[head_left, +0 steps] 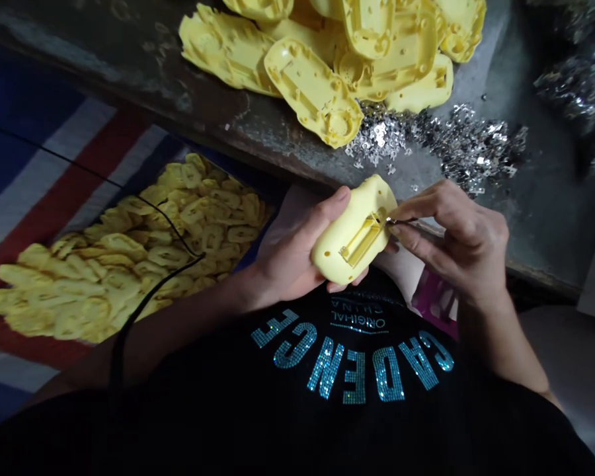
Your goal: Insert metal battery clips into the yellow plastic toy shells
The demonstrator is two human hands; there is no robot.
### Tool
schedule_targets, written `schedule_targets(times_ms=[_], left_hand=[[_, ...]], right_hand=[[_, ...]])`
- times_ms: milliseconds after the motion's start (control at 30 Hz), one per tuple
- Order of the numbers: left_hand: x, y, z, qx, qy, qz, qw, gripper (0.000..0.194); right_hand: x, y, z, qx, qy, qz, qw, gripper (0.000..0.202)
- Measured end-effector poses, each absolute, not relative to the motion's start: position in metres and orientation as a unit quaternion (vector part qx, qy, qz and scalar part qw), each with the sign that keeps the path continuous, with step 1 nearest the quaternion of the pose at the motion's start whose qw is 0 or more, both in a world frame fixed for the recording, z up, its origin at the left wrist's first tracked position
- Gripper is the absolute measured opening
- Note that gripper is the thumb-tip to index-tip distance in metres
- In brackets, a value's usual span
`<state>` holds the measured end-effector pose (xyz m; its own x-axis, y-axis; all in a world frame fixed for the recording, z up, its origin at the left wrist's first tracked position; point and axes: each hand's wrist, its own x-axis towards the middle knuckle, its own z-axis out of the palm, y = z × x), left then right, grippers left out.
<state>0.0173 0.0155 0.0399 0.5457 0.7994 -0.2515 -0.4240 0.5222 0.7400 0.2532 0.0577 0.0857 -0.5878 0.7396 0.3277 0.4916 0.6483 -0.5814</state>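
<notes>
My left hand [290, 254] grips a yellow plastic shell [354, 231] over my lap, its open slot facing up. My right hand [456, 235] pinches a small metal clip [399, 221] between thumb and forefinger and holds its tip against the slot's right end. Both hands meet just below the edge of the grey worktable [218, 109].
A heap of yellow shells [327, 59] lies on the table's far side, with a scatter of shiny metal clips [441, 142] in front of it. A pile of yellow shells [129, 251] rests on a striped sheet at my left. A black cable [149, 211] crosses that pile.
</notes>
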Motion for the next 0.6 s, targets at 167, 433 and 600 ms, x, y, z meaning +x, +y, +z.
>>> schedule_targets(times_ms=[167, 433, 600], left_hand=[[0.023, 0.008, 0.046, 0.266, 0.267, 0.378, 0.846, 0.058], [0.022, 0.001, 0.05, 0.268, 0.282, 0.352, 0.851, 0.069], [0.024, 0.0, 0.05, 0.262, 0.287, 0.344, 0.855, 0.077]], right_hand=[[0.254, 0.055, 0.09, -0.296, -0.892, 0.179, 0.292, 0.01], [0.257, 0.044, 0.102, -0.278, -0.924, 0.112, 0.236, 0.012], [0.258, 0.041, 0.103, -0.259, -0.939, 0.062, 0.218, 0.014]])
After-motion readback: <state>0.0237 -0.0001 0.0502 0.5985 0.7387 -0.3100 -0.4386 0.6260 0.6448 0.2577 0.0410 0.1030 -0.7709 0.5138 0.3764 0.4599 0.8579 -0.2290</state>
